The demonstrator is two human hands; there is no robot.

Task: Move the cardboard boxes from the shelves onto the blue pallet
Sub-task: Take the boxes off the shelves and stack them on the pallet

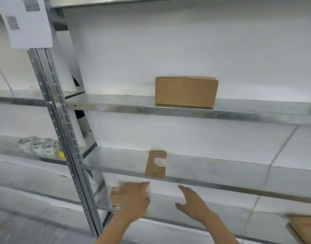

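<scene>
Galvanised steel shelving fills the view, and the step in hand looks like taking the small cardboard box [117, 196] off the lower shelf [239, 212], where it sits close to the upright post [63, 129].

The left hand [135, 199] lies over the box's right end. Its fingers seem bent round the edge, but motion blur hides whether they truly grip. The right hand [195, 203] is open with fingers spread, apart from the box and holding nothing.

To do this well, I would bring the right hand in under the near side, so both hands share the load. Then draw the box straight out towards the body.

The front lip of the middle shelf [212, 169] hangs just above the knuckles, so lift only a little until clear of it. The post crowds the left; open room lies to the right and forward.

A labelled narrow box [155, 164] stands on the middle shelf. A large cardboard box [186, 92] sits on the shelf above, and another lies at the lower right [304, 228]. The blue pallet is not in view.
</scene>
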